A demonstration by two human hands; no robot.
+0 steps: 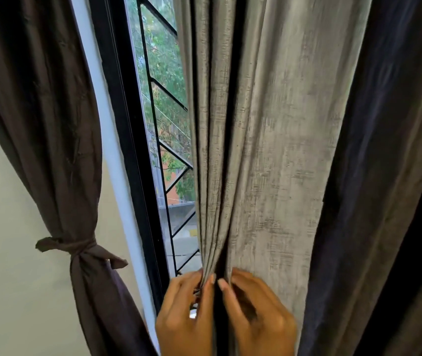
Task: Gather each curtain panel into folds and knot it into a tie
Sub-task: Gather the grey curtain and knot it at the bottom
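Note:
A grey textured curtain panel (pixel 269 150) hangs in front of the window, its left edge pleated into several narrow folds. My left hand (pixel 181 317) pinches those gathered folds near the bottom of the view. Just to its right, my right hand (pixel 258 314) pinches the adjoining stretch of the same grey fabric between thumb and fingers. On the far left hangs a dark brown curtain panel (pixel 38 111), gathered and bound by a knot (pixel 81 249) of its own cloth.
A black window frame (pixel 127 150) with a metal grille (pixel 163 124) shows between the two curtains, trees outside. A dark navy curtain (pixel 374 176) hangs to the right of the grey one. A pale wall (pixel 4 278) lies lower left.

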